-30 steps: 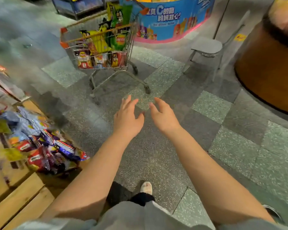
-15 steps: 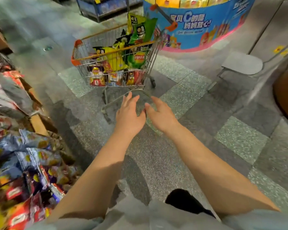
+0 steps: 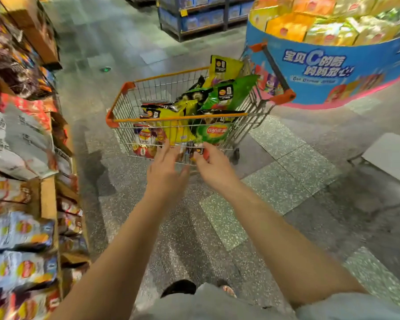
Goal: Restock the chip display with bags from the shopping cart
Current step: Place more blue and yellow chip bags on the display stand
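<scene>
A wire shopping cart (image 3: 125,105) with orange trim stands ahead on the tiled floor. It holds several chip bags: yellow ones (image 3: 171,116), green ones (image 3: 231,93) and red ones low at the front. Both my arms stretch toward it. My left hand (image 3: 164,172) has straight fingers and holds nothing, its tips just before the cart's near wire wall. My right hand (image 3: 214,165) is beside it, fingers loosely bent, empty, also at the near wall. The chip display (image 3: 21,227) with wooden shelves runs along the left edge, stacked with bags.
A round blue promotional stand (image 3: 333,72) piled with yellow and orange packs stands behind the cart at right. Blue shelving (image 3: 194,19) is at the back. A pale flat seat or board (image 3: 393,155) lies at the right edge. Speckled floor tiles lie between me and the cart.
I have come closer to the cart and both hands have reached forward to its near side. The display has swung further into view at left.
</scene>
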`<action>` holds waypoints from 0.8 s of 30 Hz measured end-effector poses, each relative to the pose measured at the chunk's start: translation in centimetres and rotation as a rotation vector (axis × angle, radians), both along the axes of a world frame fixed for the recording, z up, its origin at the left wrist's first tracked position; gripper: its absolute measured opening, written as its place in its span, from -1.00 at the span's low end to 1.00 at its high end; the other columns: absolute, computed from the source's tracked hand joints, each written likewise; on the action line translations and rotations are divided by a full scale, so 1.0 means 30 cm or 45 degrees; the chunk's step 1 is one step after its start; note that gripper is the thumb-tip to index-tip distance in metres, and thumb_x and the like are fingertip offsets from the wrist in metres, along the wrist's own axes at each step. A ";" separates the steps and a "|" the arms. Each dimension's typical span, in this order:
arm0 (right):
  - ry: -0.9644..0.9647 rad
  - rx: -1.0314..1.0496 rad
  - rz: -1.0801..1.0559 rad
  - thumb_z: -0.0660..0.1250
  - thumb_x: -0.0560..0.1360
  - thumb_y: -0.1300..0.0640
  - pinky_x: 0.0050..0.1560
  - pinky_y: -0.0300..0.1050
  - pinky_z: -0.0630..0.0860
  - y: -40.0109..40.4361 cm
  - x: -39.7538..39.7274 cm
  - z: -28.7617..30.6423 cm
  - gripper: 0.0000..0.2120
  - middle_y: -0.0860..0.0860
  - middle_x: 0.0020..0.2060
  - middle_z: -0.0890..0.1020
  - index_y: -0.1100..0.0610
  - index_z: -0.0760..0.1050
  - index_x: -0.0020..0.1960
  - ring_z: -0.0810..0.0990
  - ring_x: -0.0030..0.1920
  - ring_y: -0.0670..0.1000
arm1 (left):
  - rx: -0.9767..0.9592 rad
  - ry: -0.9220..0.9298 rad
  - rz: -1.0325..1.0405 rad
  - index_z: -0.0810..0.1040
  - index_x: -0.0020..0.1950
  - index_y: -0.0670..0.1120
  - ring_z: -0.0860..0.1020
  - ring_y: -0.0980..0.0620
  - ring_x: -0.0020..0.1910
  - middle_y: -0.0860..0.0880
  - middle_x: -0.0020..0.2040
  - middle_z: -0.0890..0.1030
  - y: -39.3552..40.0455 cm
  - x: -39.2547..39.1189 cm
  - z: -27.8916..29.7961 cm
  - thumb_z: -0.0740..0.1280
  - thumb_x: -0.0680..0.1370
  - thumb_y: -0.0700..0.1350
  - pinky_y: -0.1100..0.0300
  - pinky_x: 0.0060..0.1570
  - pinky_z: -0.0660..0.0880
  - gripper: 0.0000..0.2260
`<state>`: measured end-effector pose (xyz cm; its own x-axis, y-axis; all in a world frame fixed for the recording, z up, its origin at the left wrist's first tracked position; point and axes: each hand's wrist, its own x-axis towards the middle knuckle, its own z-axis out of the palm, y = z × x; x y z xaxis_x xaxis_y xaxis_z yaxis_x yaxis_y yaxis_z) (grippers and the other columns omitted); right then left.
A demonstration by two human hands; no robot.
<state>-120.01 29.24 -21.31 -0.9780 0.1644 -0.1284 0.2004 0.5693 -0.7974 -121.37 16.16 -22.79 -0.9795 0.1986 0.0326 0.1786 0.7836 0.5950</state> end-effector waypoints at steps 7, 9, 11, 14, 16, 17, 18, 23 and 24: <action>-0.069 -0.085 0.254 0.13 0.61 -0.08 0.47 0.05 0.17 -0.075 -0.475 -0.089 -0.45 0.02 0.49 0.23 0.08 0.11 0.53 0.19 0.49 0.05 | -0.022 -0.119 0.268 0.15 0.55 -0.02 0.02 -0.06 0.55 -0.08 0.58 0.03 -0.074 -0.435 -0.087 0.25 0.60 0.01 -0.13 0.46 0.11 -0.45; -0.084 -0.107 0.225 0.15 0.60 -0.08 0.47 0.06 0.18 -0.099 -0.634 -0.112 -0.44 0.04 0.49 0.24 0.08 0.12 0.53 0.19 0.48 0.07 | -0.013 -0.120 0.286 0.16 0.54 -0.01 0.04 -0.07 0.55 -0.10 0.57 0.04 -0.090 -0.591 -0.096 0.25 0.60 0.01 -0.09 0.46 0.12 -0.46; -0.076 -0.107 0.200 0.16 0.60 -0.08 0.47 0.04 0.17 -0.117 -0.786 -0.115 -0.45 0.04 0.49 0.24 0.08 0.14 0.52 0.18 0.48 0.06 | -0.024 -0.130 0.287 0.16 0.54 0.00 0.02 -0.06 0.55 -0.08 0.58 0.02 -0.108 -0.746 -0.090 0.24 0.60 0.03 -0.11 0.46 0.13 -0.46; -0.067 -0.100 0.218 0.15 0.62 -0.04 0.45 -0.01 0.14 -0.127 -1.001 -0.097 -0.46 0.03 0.49 0.22 0.08 0.12 0.53 0.16 0.49 0.04 | -0.028 -0.136 0.277 0.14 0.54 0.01 0.01 -0.05 0.55 -0.07 0.58 0.01 -0.118 -0.967 -0.062 0.23 0.60 0.02 -0.08 0.46 0.13 -0.46; -0.044 -0.139 0.179 0.14 0.62 -0.03 0.47 0.01 0.15 -0.121 -1.129 -0.088 -0.47 0.02 0.49 0.20 0.06 0.11 0.53 0.16 0.49 0.04 | -0.048 -0.110 0.229 0.16 0.54 0.02 0.02 -0.05 0.55 -0.08 0.58 0.03 -0.098 -1.107 -0.048 0.23 0.60 0.01 -0.06 0.47 0.10 -0.48; -0.030 -0.148 0.156 0.15 0.62 -0.03 0.48 0.03 0.14 -0.111 -1.180 -0.089 -0.47 0.02 0.50 0.20 0.05 0.10 0.53 0.16 0.49 0.04 | -0.068 -0.115 0.196 0.15 0.54 0.01 0.00 -0.05 0.55 -0.08 0.58 0.02 -0.078 -1.169 -0.045 0.22 0.61 0.02 -0.07 0.47 0.09 -0.48; -0.020 -0.150 0.131 0.16 0.61 -0.02 0.49 0.02 0.13 -0.097 -1.225 -0.090 -0.46 0.02 0.50 0.20 0.06 0.10 0.53 0.15 0.49 0.03 | -0.084 -0.130 0.166 0.14 0.55 0.01 -0.02 -0.05 0.55 -0.08 0.58 0.01 -0.053 -1.226 -0.048 0.21 0.61 0.02 -0.08 0.48 0.08 -0.47; -0.015 -0.171 -0.086 0.21 0.59 -0.02 0.49 -0.02 0.08 0.068 -1.469 -0.115 -0.40 0.02 0.51 0.16 0.07 0.05 0.54 0.10 0.51 0.02 | -0.105 -0.188 -0.049 0.08 0.56 0.01 -0.08 -0.05 0.56 -0.07 0.58 -0.05 0.119 -1.481 -0.084 0.21 0.61 0.02 -0.14 0.46 0.10 -0.45; -0.001 -0.176 -0.128 0.22 0.59 -0.02 0.50 0.00 0.07 0.111 -1.525 -0.111 -0.38 0.01 0.52 0.13 0.08 0.03 0.55 0.08 0.51 0.02 | -0.109 -0.193 -0.076 0.08 0.56 0.01 -0.10 -0.05 0.56 -0.08 0.58 -0.07 0.152 -1.532 -0.092 0.21 0.61 0.02 -0.13 0.46 0.08 -0.45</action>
<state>-165.77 32.58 -24.64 -0.9574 0.2422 -0.1571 0.2513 0.4313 -0.8665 -167.34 20.73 -25.56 -0.9583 0.2523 -0.1344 0.1396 0.8233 0.5502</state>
